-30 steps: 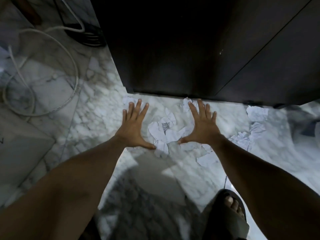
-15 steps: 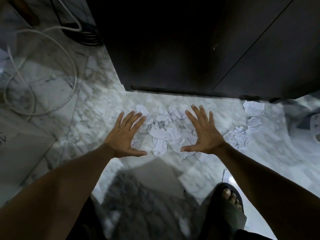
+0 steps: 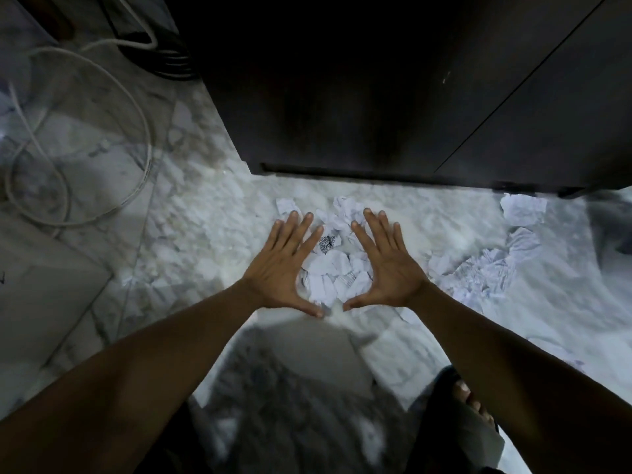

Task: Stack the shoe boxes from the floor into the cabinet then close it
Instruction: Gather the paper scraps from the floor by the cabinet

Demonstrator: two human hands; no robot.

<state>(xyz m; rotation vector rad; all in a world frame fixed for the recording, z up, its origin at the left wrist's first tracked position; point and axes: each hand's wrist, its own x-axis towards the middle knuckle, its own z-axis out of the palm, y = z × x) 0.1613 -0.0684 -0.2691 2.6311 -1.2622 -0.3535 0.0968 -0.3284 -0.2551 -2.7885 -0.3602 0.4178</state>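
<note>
Head view, left hand [image 3: 280, 275], right hand [image 3: 390, 271], flat beside paper scraps [image 3: 333, 275]

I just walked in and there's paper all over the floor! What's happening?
A person leans over the marble floor, left hand and right hand open and flat on either side of a heap of crumpled paper scraps, in front of the dark cabinet. More scraps lie to the right. Neither hand holds anything.

Crumpled paper scraps [image 3: 328, 278], white cable [image 3: 147, 145], marble floor [image 3: 205, 241]
</note>
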